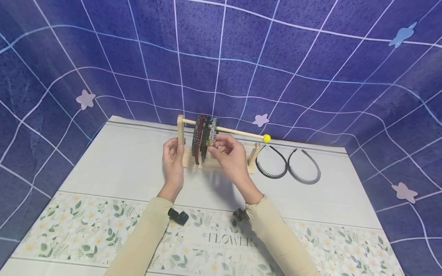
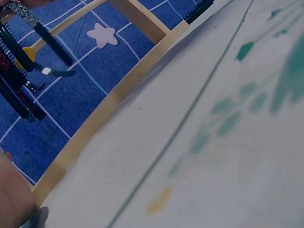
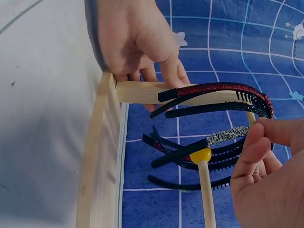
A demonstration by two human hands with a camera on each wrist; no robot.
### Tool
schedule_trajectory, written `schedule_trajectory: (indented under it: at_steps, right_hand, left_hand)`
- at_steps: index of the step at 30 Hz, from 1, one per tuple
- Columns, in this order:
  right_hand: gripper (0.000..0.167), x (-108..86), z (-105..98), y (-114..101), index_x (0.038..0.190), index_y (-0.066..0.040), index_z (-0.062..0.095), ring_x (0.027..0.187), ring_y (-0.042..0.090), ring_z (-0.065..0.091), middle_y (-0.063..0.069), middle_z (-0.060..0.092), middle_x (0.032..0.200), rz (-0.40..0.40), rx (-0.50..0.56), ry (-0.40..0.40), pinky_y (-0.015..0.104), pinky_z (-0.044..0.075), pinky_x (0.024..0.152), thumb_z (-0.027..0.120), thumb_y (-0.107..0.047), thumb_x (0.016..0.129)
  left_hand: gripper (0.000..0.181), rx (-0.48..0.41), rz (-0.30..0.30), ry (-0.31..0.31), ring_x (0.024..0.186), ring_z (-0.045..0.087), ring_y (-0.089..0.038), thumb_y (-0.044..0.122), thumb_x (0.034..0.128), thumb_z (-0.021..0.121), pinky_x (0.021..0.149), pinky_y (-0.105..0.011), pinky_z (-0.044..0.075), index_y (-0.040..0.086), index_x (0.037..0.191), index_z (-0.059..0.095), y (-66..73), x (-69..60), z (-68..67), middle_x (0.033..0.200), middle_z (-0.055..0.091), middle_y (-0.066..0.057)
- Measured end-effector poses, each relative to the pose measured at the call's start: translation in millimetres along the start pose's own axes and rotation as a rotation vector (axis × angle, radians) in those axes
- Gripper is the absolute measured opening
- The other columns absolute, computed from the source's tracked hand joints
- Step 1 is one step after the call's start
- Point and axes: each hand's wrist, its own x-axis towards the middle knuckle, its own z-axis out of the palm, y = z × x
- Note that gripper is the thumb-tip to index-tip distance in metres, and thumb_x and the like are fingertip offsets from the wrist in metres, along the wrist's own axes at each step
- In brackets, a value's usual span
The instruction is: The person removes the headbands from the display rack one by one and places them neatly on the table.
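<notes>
Head view gave me the whole scene: a wooden headband stand (image 1: 188, 162) near the far edge of the white, flower-printed table (image 1: 103, 165). The left hand (image 1: 173, 161) had its thumb and fingers wrapped around the stand's left upright (image 1: 180, 132). With thumb and fingertips, the right hand (image 1: 230, 156) pinched a silver glitter headband (image 1: 212, 132) just beside the others — whether it looped a dowel I could not tell.

Left of it, a dark red glitter headband (image 1: 198, 142) and several black ones hung from the upper dowel (image 1: 238, 132), bunched toward that upright. A yellow ball (image 1: 267, 138) capped the dowel's right end. Toward the table's far right corner lay two toothed headbands, one black (image 1: 271, 176), the other greyer (image 1: 305, 181) — side by side, apparently touching.
</notes>
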Motion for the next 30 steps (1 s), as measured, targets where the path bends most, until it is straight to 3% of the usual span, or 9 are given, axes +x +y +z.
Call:
schedule_trajectory:
  at_steps: [9,24,30]
  right_hand:
    - [0.035,-0.3,-6,-2,0.125,0.009,0.070,0.075,0.006,0.067,0.009,0.073,0.095,-0.023,0.036,0.014,0.018,0.061,0.068,0.081,0.013,0.091]
    - [0.036,-1.8,-20,-15,0.129,0.007,0.070,0.077,0.007,0.067,0.017,0.073,0.102,-0.041,0.078,0.054,0.016,0.055,0.064,0.076,0.012,0.094]
    - [0.035,-1.1,-26,-23,0.128,0.006,0.070,0.077,0.008,0.067,0.006,0.071,0.099,-0.059,0.106,0.072,0.016,0.051,0.059,0.074,0.014,0.094]
  left_hand:
    - [0.027,0.021,0.006,-0.006,0.146,0.059,-0.025,0.010,0.1152,0.057,0.130,-0.035,0.042,0.014,0.142,0.056,-1.8,0.6,-2.1,0.153,0.064,-0.023]
    - [0.027,0.019,-0.019,0.008,0.145,0.059,-0.023,0.009,0.1151,0.057,0.130,-0.034,0.042,0.014,0.141,0.056,0.7,-1.4,-1.8,0.153,0.064,-0.021]
    - [0.028,0.018,-0.018,0.010,0.147,0.058,-0.024,0.009,0.1148,0.057,0.130,-0.035,0.041,0.014,0.142,0.056,1.9,-1.0,0.0,0.153,0.064,-0.021]
